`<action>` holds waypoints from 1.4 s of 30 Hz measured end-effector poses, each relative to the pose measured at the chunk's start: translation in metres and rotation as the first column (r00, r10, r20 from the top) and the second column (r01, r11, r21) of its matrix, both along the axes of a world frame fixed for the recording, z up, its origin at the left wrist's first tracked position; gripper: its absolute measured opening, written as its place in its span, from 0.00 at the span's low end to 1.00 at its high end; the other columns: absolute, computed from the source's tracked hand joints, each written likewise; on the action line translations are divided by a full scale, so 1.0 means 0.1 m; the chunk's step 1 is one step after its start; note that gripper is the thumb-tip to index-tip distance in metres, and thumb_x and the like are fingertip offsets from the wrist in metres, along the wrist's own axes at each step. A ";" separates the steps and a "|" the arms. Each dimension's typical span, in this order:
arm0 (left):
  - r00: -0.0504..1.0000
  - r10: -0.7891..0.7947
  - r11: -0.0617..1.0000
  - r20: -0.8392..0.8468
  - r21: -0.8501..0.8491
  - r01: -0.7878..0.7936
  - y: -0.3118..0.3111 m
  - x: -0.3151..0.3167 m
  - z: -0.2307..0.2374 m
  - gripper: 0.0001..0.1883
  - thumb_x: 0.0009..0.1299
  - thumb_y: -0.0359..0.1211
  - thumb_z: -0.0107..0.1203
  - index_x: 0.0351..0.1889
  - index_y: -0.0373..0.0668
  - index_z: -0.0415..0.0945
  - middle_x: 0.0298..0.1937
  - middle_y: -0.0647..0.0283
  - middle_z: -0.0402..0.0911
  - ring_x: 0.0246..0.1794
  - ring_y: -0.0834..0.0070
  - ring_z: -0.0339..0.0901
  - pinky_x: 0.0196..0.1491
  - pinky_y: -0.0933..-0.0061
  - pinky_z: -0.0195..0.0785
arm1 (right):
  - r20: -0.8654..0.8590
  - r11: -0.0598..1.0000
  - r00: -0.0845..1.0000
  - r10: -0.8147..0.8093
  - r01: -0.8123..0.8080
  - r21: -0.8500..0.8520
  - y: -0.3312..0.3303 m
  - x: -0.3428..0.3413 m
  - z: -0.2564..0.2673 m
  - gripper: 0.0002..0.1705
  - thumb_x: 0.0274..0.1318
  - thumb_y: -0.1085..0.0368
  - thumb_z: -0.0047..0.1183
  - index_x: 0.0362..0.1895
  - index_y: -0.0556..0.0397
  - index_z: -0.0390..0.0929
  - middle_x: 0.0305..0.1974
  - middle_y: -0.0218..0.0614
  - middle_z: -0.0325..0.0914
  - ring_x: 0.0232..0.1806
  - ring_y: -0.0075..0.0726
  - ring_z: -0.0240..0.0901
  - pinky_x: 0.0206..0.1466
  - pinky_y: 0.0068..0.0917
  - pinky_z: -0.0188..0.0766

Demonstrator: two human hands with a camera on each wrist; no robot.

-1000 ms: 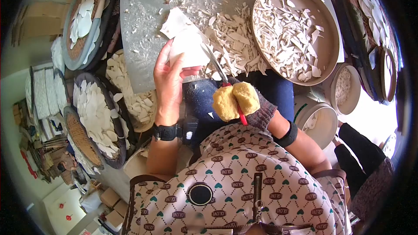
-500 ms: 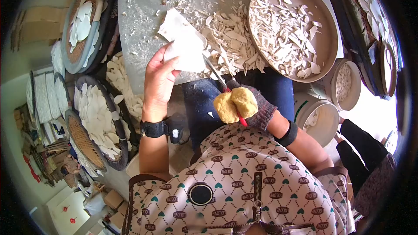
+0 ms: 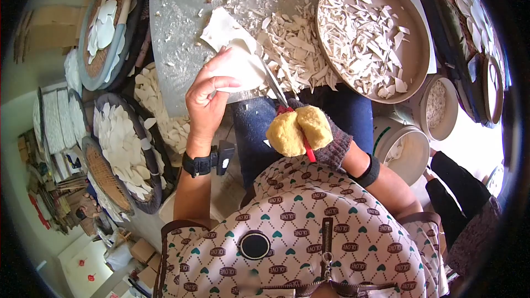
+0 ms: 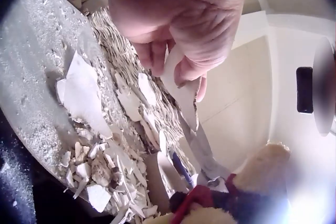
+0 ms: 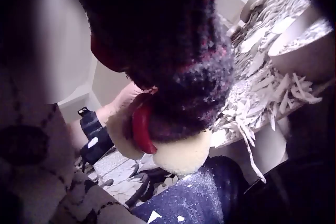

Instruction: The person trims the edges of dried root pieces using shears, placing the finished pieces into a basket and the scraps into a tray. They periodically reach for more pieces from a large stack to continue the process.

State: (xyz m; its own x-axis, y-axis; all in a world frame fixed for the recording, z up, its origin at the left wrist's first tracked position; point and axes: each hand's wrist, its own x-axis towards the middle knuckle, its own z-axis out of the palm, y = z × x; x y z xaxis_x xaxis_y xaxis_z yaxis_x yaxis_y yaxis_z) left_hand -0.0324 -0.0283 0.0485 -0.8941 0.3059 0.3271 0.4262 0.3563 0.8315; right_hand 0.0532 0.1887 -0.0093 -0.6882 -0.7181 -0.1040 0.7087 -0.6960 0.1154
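The left hand [image 3: 207, 99] pinches a thin white sheet piece [image 3: 243, 66] between thumb and fingers; in the left wrist view the hand [image 4: 184, 24] holds it from above. The right hand [image 3: 331, 143], in a dark knitted glove, grips scissors whose red handles [image 3: 309, 152] are wrapped in yellow foam [image 3: 287, 132]. Their metal blades [image 3: 274, 85] lie at the right edge of the white piece. In the right wrist view the glove [image 5: 178, 77] curls around the red handle [image 5: 140, 129]. A further white piece [image 3: 221, 27] lies on the table, beyond the held one.
White scraps [image 3: 292, 55] cover part of the grey table [image 3: 176, 38]. A round tray of scraps [image 3: 420, 49] stands on its right side. Buckets [image 3: 414, 157] stand at the lower right, and round baskets of white pieces [image 3: 124, 149] at the left. Another person's legs [image 3: 452, 187] show at the right.
The left hand has shifted left from its place a second ago, and its fingers lie differently on the white piece. The scissors have moved only slightly.
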 end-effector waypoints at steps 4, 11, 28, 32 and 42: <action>0.998 -0.028 1.000 0.060 0.003 0.028 0.02 0.00 0.03 0.06 0.56 0.19 0.55 0.23 0.40 0.78 0.51 0.53 0.75 0.57 0.63 0.68 0.57 0.70 0.61 | -0.147 0.984 0.988 -0.034 0.059 0.168 0.03 0.03 0.00 0.14 0.58 0.72 0.42 0.49 0.60 0.65 0.47 0.43 0.71 0.48 0.39 0.71 0.54 0.35 0.69; 0.982 0.155 0.985 0.109 0.059 -0.162 0.05 0.05 -0.12 0.10 0.59 0.19 0.52 0.38 0.37 0.73 0.46 0.58 0.77 0.51 0.68 0.72 0.51 0.74 0.66 | -0.077 0.990 0.987 -0.143 0.144 0.007 -0.07 0.01 -0.11 0.13 0.56 0.71 0.45 0.45 0.63 0.68 0.44 0.44 0.73 0.46 0.38 0.72 0.53 0.34 0.70; 0.718 0.190 0.765 0.670 0.358 -0.536 0.32 0.22 -0.23 0.22 0.61 0.23 0.52 0.54 0.33 0.59 0.40 0.54 0.77 0.37 0.77 0.76 0.36 0.82 0.72 | -0.495 0.808 0.867 -0.053 0.329 0.490 -0.04 -0.04 -0.18 0.13 0.55 0.68 0.45 0.45 0.57 0.67 0.43 0.38 0.72 0.46 0.32 0.71 0.54 0.30 0.67; 0.759 0.358 0.686 0.544 0.398 -0.609 0.43 0.22 -0.31 0.21 0.62 0.21 0.50 0.54 0.33 0.61 0.42 0.54 0.76 0.38 0.75 0.75 0.34 0.79 0.74 | -0.636 0.472 0.714 0.293 0.470 0.746 0.00 -0.01 -0.06 0.18 0.44 0.67 0.61 0.41 0.54 0.71 0.39 0.33 0.75 0.40 0.26 0.72 0.47 0.25 0.70; 0.816 0.185 0.808 0.547 0.388 -0.443 0.35 0.17 -0.29 0.19 0.62 0.20 0.46 0.53 0.34 0.66 0.47 0.58 0.72 0.36 0.76 0.75 0.28 0.77 0.77 | -0.382 0.783 0.915 0.127 0.144 0.605 0.00 0.01 -0.14 0.14 0.53 0.70 0.51 0.45 0.58 0.70 0.43 0.35 0.74 0.45 0.26 0.72 0.52 0.25 0.69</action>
State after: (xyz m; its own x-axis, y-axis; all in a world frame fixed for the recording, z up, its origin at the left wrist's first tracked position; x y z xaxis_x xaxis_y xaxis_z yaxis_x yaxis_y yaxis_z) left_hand -0.0155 0.0065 0.0198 -0.9866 -0.1014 -0.1278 -0.1179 -0.0982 0.9882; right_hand 0.0543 0.1887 -0.0230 -0.7726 -0.5860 -0.2445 0.5919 -0.5254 -0.6113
